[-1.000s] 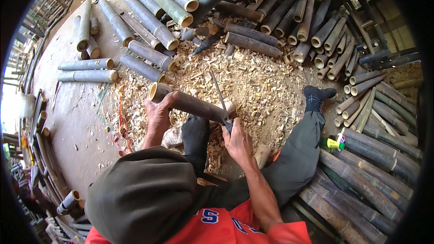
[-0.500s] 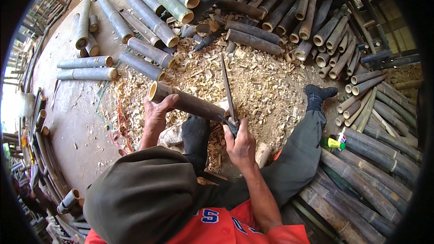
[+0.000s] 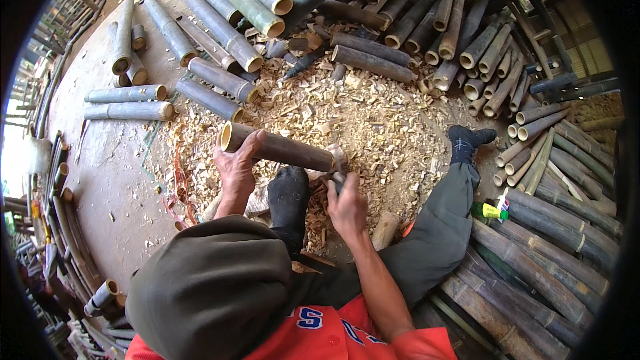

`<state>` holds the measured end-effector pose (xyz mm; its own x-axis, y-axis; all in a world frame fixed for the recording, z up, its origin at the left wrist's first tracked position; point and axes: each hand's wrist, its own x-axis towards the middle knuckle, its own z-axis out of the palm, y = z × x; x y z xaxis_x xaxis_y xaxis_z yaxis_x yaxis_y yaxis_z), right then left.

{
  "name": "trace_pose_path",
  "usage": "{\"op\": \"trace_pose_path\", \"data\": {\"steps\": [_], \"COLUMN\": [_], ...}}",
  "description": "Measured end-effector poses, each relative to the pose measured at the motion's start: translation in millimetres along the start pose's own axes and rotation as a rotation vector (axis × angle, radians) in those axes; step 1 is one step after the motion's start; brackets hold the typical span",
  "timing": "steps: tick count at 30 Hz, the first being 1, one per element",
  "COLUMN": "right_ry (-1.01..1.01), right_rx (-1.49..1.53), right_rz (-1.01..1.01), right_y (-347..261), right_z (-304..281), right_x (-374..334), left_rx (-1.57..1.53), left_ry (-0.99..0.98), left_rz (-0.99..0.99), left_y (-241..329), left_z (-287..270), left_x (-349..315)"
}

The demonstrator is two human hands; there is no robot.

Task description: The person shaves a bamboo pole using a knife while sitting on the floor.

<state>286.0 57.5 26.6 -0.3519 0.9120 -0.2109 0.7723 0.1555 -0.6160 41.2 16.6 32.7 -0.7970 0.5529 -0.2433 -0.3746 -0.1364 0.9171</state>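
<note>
My left hand is wrapped round the left part of a short bamboo tube, thumb on top, with the tube's open pale end facing left. The tube lies nearly level, dipping slightly to the right, over my foot in dark footwear. Closed on the dark handle of a knife, my right hand is just below the tube's right end. Motion smears this hand, and the knife's blade is hard to make out. Behind the tube's right end, a pale wooden piece shows.
Wood chips cover the ground around my feet. Cut bamboo tubes lie at the far left, and more bamboo is stacked at the back and right. A bottle with a yellow cap rests by the right-hand poles. My right leg stretches out to the right.
The knife has swung down from pointing away, its long blade no longer standing out beyond the tube. My right hand has turned and moved slightly left. The tube's right end has risen a little.
</note>
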Motion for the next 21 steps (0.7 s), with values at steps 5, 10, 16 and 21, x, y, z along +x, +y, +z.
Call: {"op": "trace_pose_path", "data": {"steps": [5,10,16,21], "right_ry": [-0.022,0.163,-0.176,0.069], "right_rx": [-0.050,0.189,-0.097,0.145], "right_rz": [-0.047,-0.242,0.100,-0.165], "right_y": [10.7,-28.6,11.5,-26.0], "right_z": [-5.8,-36.4,-13.0,-35.1], "right_x": [-1.8,-8.2,6.0,-8.9], "left_rx": [0.038,0.027,0.023,0.098], "left_ry": [-0.079,-0.257,-0.338,-0.410], "left_rz": [-0.014,-0.031,-0.038,-0.047], "left_y": [11.7,8.0,24.7,24.3], "left_z": [-6.6,-20.6,-15.8,-34.8], "left_x": [-6.9,2.3,2.2,4.9]}}
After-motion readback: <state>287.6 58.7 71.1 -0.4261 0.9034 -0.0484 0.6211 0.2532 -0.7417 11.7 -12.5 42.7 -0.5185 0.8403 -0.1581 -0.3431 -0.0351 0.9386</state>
